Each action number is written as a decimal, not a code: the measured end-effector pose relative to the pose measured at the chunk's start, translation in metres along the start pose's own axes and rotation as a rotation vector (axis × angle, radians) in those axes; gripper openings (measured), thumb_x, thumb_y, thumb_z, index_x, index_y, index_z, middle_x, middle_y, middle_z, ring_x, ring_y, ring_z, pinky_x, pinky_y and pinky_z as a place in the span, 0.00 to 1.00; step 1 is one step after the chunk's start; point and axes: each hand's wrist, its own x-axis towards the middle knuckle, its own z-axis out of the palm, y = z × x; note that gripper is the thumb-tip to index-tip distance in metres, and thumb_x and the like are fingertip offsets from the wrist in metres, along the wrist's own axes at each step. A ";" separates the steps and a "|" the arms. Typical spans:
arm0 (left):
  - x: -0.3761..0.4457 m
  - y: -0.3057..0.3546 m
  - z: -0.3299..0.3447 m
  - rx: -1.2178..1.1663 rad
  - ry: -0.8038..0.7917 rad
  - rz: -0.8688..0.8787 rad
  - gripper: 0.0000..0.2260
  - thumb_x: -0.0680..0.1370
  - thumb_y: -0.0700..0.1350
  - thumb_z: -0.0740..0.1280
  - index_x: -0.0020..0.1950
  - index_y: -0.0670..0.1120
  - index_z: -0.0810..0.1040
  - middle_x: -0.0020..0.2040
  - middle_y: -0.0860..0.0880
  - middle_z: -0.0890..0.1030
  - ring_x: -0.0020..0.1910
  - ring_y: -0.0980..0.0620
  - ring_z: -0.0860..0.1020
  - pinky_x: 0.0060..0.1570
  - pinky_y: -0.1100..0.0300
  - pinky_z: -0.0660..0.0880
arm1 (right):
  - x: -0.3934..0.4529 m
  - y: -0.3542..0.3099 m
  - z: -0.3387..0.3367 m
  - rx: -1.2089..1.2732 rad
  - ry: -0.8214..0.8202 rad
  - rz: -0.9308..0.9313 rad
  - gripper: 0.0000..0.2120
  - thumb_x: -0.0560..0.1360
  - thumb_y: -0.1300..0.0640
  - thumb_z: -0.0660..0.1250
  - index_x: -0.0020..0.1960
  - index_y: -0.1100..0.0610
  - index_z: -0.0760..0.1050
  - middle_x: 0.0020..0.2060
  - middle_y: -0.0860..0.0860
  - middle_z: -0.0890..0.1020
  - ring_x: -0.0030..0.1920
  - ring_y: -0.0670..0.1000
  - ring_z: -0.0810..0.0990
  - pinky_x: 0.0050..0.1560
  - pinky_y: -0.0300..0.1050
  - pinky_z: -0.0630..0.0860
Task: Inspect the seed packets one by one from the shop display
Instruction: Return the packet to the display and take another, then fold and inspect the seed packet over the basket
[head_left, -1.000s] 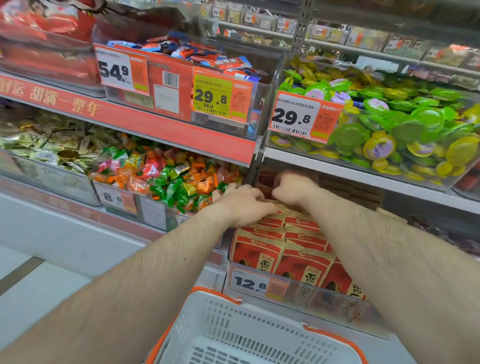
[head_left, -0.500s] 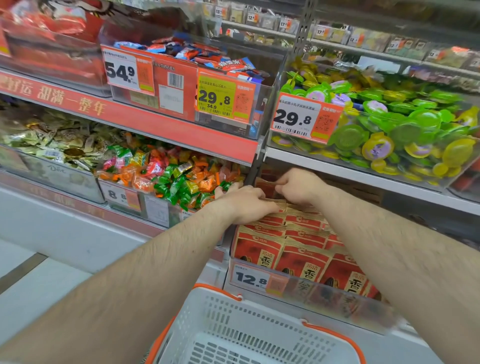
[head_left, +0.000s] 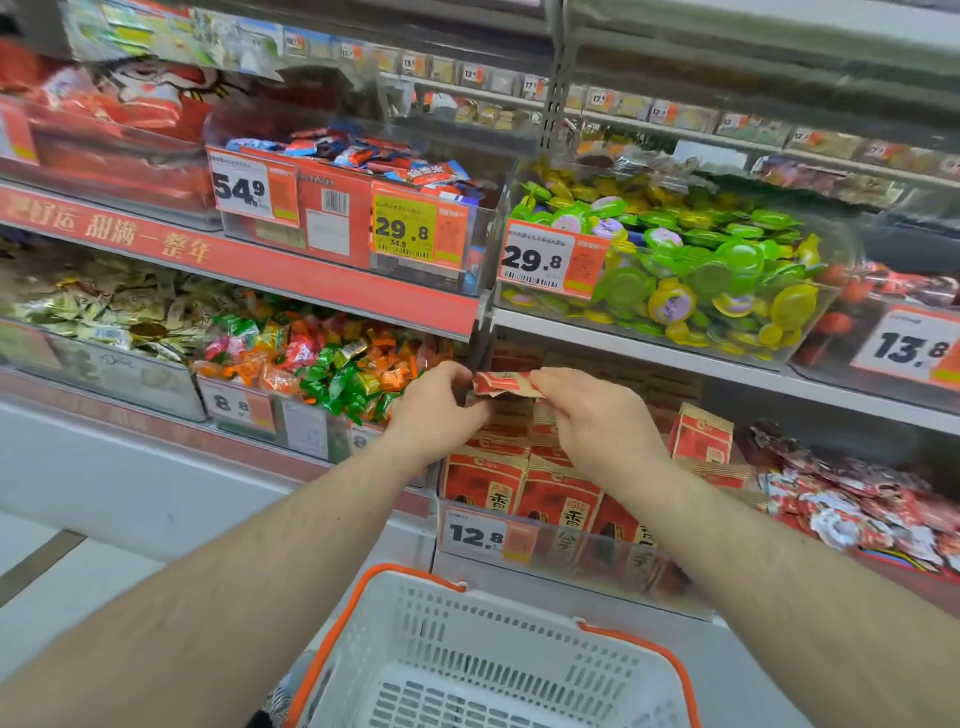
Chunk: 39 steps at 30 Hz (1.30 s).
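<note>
1. The step in hand looked like lifting one red-and-tan paper seed packet (head_left: 503, 383) out of the stack for a look. To do that well, the person probably wanted to keep it level, get it fully clear of the packets below, then turn the printed face toward the head camera so the label could actually be read.

2. A pinch at both ends made sense here, since the packet looked thin and floppy. Squeezing too hard would likely crease it, and letting one end go could drop it back into the pile.

3. The left hand (head_left: 441, 410) had its fingers curled onto the left end of the packet, gripping it.

4. The right hand (head_left: 597, 415) pinched the right end between thumb and fingers. The wrist hid most of the contact, so the exact grip was hard to make out.

5. The held packet sat between the two hands, raised above the rest of the red seed packets (head_left: 519, 483) stacked in the clear plastic display bin (head_left: 571, 551) with the 12.8 price tag (head_left: 485, 535), just under the white metal shelf edge (head_left: 675, 358).

6. Both forearms reached over a white plastic shopping basket with an orange rim (head_left: 670, 660), which sat well below the packet and close to the person.

7. A bin of green and orange wrapped candies (head_left: 332, 374) lay just to the left of the left hand, not touching the packet.
</note>
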 end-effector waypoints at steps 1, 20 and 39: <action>-0.004 0.001 -0.001 0.014 0.035 0.051 0.19 0.72 0.57 0.71 0.62 0.56 0.75 0.58 0.54 0.79 0.58 0.49 0.77 0.59 0.48 0.75 | -0.004 -0.004 -0.001 -0.001 0.038 -0.030 0.15 0.72 0.64 0.65 0.57 0.61 0.83 0.52 0.57 0.85 0.47 0.59 0.86 0.41 0.55 0.84; -0.086 0.053 -0.083 -0.297 -0.244 0.181 0.12 0.72 0.38 0.69 0.48 0.55 0.79 0.44 0.55 0.86 0.46 0.52 0.84 0.49 0.47 0.83 | -0.005 -0.080 -0.059 0.571 0.407 0.273 0.03 0.75 0.59 0.69 0.46 0.55 0.82 0.33 0.44 0.80 0.34 0.43 0.75 0.39 0.37 0.74; -0.115 0.014 0.027 -0.826 -0.299 -0.059 0.05 0.74 0.34 0.71 0.43 0.44 0.83 0.38 0.47 0.85 0.38 0.52 0.84 0.37 0.60 0.79 | -0.100 -0.066 -0.036 0.958 -0.075 0.894 0.08 0.78 0.61 0.68 0.40 0.55 0.79 0.23 0.43 0.78 0.24 0.39 0.75 0.27 0.33 0.71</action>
